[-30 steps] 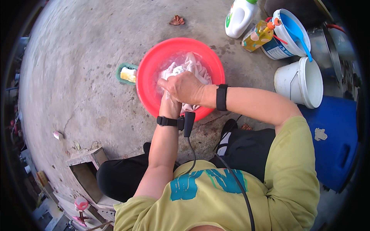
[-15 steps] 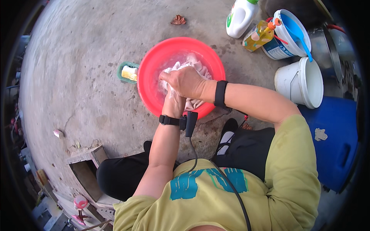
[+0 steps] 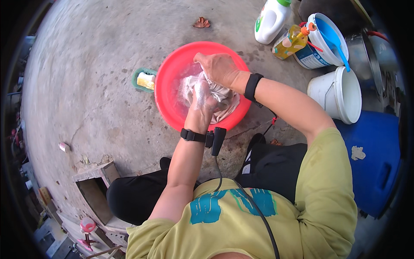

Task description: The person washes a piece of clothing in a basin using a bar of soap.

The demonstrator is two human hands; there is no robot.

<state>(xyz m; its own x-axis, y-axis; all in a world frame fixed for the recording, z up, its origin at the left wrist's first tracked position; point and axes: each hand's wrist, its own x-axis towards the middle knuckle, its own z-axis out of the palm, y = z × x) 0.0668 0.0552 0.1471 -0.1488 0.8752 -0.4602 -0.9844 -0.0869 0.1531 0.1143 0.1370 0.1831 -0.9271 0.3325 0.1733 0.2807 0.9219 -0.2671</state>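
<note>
Red basin (image 3: 168,82) with wet pale cloth (image 3: 224,101), both hands on it.

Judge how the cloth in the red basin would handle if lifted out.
The cloth looks floppy: it bunches and folds between the left hand and right hand. It is probably wet and soapy, sitting in the red basin, so likely heavy for its size, dripping and somewhat slippery.
</note>
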